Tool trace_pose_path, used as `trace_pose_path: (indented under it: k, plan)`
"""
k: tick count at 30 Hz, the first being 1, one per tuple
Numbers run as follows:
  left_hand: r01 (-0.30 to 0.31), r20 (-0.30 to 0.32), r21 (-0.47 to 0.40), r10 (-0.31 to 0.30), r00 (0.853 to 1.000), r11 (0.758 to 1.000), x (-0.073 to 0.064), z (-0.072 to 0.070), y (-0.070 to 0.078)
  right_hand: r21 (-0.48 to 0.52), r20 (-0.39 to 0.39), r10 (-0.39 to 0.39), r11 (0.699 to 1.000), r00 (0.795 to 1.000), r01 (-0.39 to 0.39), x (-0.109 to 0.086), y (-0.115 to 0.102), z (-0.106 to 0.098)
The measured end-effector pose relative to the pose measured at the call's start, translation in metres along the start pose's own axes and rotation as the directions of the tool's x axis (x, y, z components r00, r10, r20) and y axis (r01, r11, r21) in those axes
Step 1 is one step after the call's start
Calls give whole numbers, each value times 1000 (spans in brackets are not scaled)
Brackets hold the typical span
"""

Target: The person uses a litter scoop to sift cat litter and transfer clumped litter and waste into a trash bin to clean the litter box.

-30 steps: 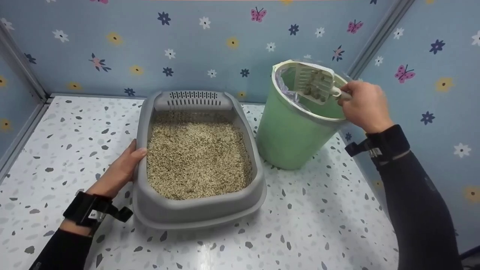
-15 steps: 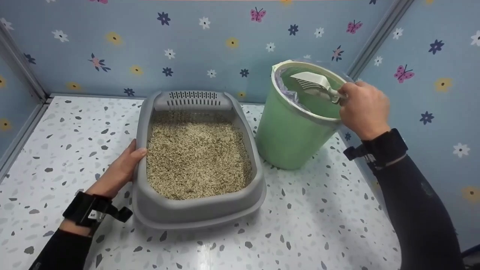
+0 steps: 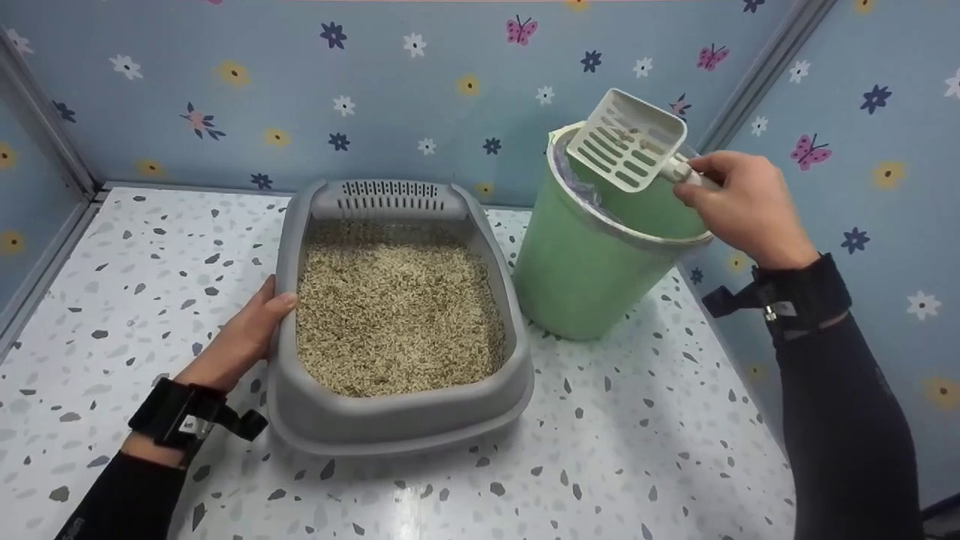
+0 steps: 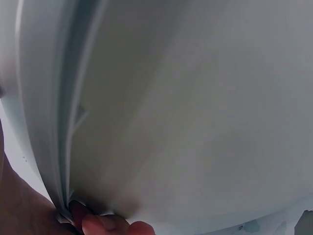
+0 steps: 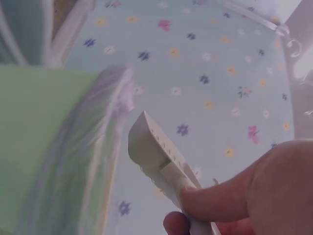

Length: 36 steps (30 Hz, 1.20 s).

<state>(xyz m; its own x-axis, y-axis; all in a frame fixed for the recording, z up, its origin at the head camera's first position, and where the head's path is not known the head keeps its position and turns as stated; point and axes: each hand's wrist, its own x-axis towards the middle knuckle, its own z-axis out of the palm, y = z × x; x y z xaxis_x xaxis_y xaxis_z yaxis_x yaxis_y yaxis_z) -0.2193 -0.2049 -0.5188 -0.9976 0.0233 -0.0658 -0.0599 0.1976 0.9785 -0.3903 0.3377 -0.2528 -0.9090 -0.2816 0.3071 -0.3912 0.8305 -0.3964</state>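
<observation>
A grey litter box (image 3: 397, 424) filled with pale granular litter (image 3: 397, 315) stands on the speckled surface. My left hand (image 3: 251, 322) grips its left rim, thumb on top; in the left wrist view, curled fingertips (image 4: 110, 223) show beneath the rim. My right hand (image 3: 742, 202) holds a white slotted litter scoop (image 3: 626, 142) by its handle, above the mouth of a green bin (image 3: 585, 262). A few small brownish bits show on the scoop. The right wrist view has the scoop (image 5: 156, 152) side-on, with the thumb pressed along its handle.
A thin, lilac-tinted plastic liner (image 3: 574, 180) hangs inside the bin's rim. The bin leans slightly to the right beside the litter box. Floral wall panels (image 3: 420, 97) close off the back and right side.
The right hand has turned the scoop over from face-down in the bin to face-up and lifted it above the rim. Most of the clumps on it are gone. The left hand stays put.
</observation>
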Motion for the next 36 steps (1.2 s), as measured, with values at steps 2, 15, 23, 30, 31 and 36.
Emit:
trace_pose_path:
  k: [2,15,23,30,31,36]
  plan:
    - [5,0,1,-5,1000,1000,0,-1,1,34,37,-33,999,999,32,-1,-13,2]
    - [-4,-8,11,4,1000,1000,-2,-1,2,-153,403,-271,922,874,356,6,-126,89]
    - [-2,-11,14,2,1000,1000,-1,1,1,-512,492,-273,677,827,528,25,-153,157]
    - [-19,0,-28,19,1000,999,0,4,1,-663,566,-256,423,784,617,36,-164,186]
    - [-22,2,-40,22,1000,999,0,4,1,-675,572,-247,401,783,619,36,-166,188]
    - [-26,-4,-63,26,1000,998,0,3,0,-715,585,-206,324,784,619,38,-175,204]
